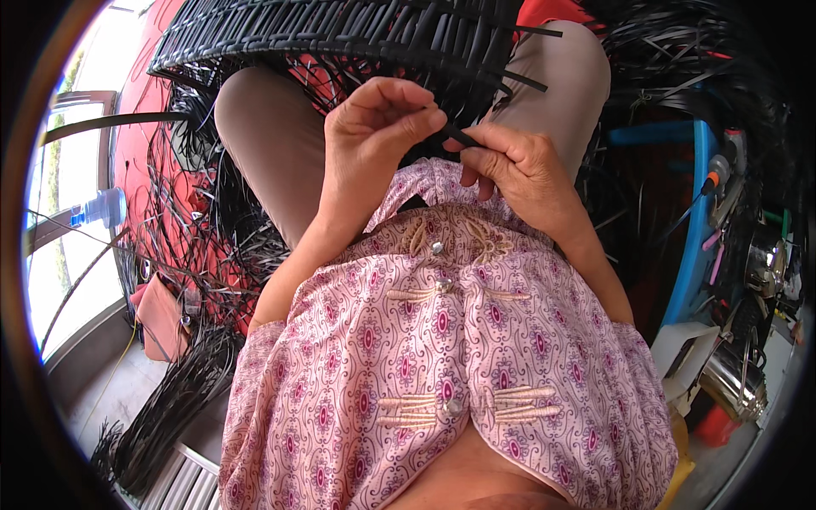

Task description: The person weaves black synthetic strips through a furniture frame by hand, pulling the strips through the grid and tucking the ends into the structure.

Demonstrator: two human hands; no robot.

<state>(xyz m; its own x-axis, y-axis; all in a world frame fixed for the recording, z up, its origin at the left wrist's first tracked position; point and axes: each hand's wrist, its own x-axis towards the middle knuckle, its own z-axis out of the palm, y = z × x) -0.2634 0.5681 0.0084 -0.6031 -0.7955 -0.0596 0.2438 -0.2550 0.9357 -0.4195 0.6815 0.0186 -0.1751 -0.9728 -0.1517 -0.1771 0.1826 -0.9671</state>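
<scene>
A short stretch of black weaving strip (459,134) runs between my two hands, in front of my lap. My left hand (380,119) pinches its far-left end between thumb and forefinger, the other fingers curled. The thumb and forefinger of my right hand (518,163) close on the same strip slightly lower and to the right. Beyond the hands, a black woven wicker piece (340,36) lies across my knees, with loose strip ends sticking out at its right side. Where the strip leads past my fingers is hidden.
Loose black strips (200,225) tangle over red material on the left, and more (680,51) heap at the far right. A thick bundle of strips (174,408) lies lower left, by a pink bag (160,319). On the right stands a blue-edged frame (702,212) beside metal pots (735,382).
</scene>
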